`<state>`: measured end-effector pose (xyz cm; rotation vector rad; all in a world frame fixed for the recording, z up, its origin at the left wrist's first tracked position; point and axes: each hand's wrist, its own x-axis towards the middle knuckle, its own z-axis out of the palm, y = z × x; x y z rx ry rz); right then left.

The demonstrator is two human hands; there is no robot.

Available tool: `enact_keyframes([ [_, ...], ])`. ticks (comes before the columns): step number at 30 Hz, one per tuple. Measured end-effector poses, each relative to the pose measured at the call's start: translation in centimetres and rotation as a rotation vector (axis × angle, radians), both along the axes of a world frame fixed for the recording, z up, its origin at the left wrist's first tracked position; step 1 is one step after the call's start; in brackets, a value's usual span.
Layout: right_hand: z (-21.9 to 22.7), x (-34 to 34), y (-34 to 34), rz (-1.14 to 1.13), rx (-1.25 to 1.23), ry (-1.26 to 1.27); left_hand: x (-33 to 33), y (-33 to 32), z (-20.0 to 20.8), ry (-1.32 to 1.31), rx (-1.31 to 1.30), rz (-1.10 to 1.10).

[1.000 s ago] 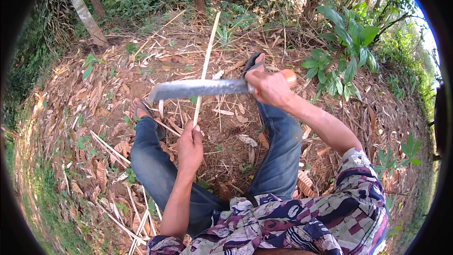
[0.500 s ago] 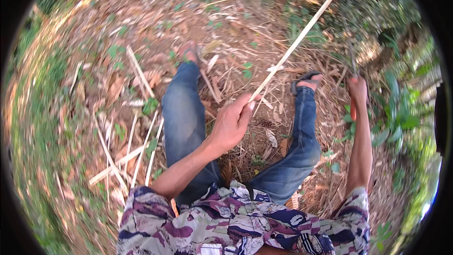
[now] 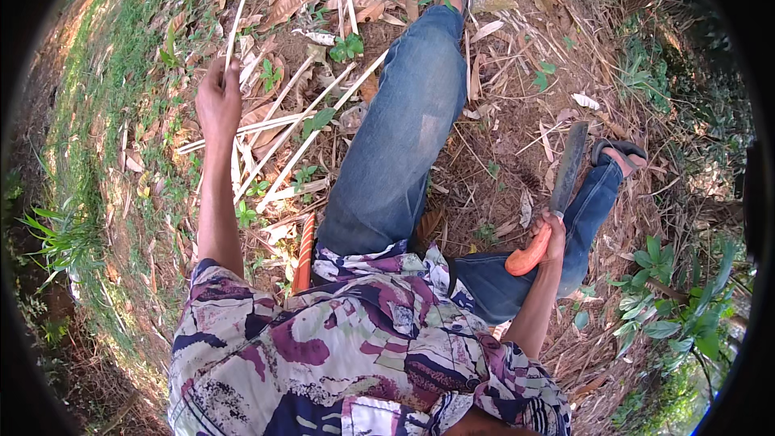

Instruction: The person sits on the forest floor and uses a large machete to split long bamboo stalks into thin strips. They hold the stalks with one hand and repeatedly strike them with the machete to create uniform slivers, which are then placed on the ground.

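I logged one pale strip [image 3: 244, 5], pinched in the left hand [image 3: 218, 101], long axis toward half past twelve; one machete [image 3: 570, 165], right hand [image 3: 554, 238] clamped round its handle, four o'clock from the strip.

A short-sleeved shirt [image 3: 323, 339] patterned in purple, navy and white tops faded blue jeans [image 3: 412, 129] and dark sandals [image 3: 599, 150].

Daylight is brightening the brown leaf-strewn ground [image 3: 492, 141], while fisheye distortion is stretching the blurry green grass [image 3: 149, 8] at upper left.
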<state>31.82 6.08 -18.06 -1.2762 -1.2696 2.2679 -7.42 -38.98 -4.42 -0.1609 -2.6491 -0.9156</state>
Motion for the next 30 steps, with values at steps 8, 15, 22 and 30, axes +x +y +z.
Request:
enact_keyframes([
  [8,-3.0,1.1,1.4,-0.088,-0.090,0.000,6.4,-3.7,-9.9,-0.273,-0.071,0.073],
  [15,-3.4,0.6,1.0,-0.069,-0.067,-0.065,7.6,-1.6,-12.6,-0.367,0.206,-0.047],
  [22,-3.8,0.2,1.0,-0.064,-0.055,-0.085,0.0,6.7,-8.7,-0.643,0.748,-0.150],
  [30,-3.5,-0.2,1.0,-0.076,-0.081,-0.090,-11.4,13.7,-1.3,-0.579,0.887,-0.275],
])
